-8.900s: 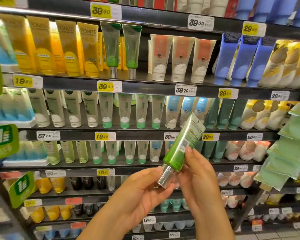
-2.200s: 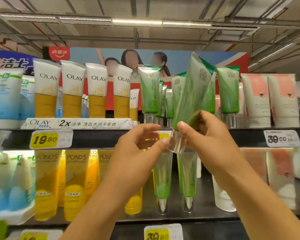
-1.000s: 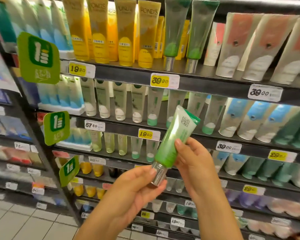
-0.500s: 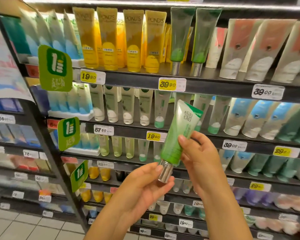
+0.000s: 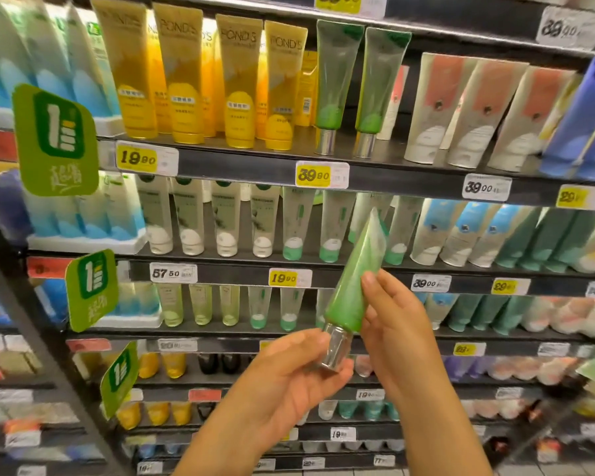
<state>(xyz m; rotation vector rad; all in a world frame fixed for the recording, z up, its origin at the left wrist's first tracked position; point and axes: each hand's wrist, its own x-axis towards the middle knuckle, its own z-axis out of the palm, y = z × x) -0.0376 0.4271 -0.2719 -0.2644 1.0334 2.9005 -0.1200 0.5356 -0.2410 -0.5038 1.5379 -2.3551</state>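
Observation:
I hold a green tube point(image 5: 356, 286) with a shiny silver cap point(image 5: 334, 352) in front of the store shelves, cap end down and sealed end tilted up to the right. My right hand point(image 5: 395, 324) grips the tube's green body from the right, fingers curled round it. My left hand point(image 5: 289, 379) cradles the silver cap from below, its fingertips and thumb on the cap. Two matching green tubes point(image 5: 337, 80) stand cap-down on the upper shelf.
Dark shelves point(image 5: 255, 163) fill the view, packed with yellow tubes point(image 5: 182, 73), white and pink tubes point(image 5: 461, 108), and white-green tubes point(image 5: 220, 218). Price tags point(image 5: 322, 174) line the shelf edges. Green hanging signs point(image 5: 55, 139) stick out on the left upright.
The tube has turned in my hands, so its narrow edge faces me instead of its printed face. The view has shifted slightly up and closer to the shelves.

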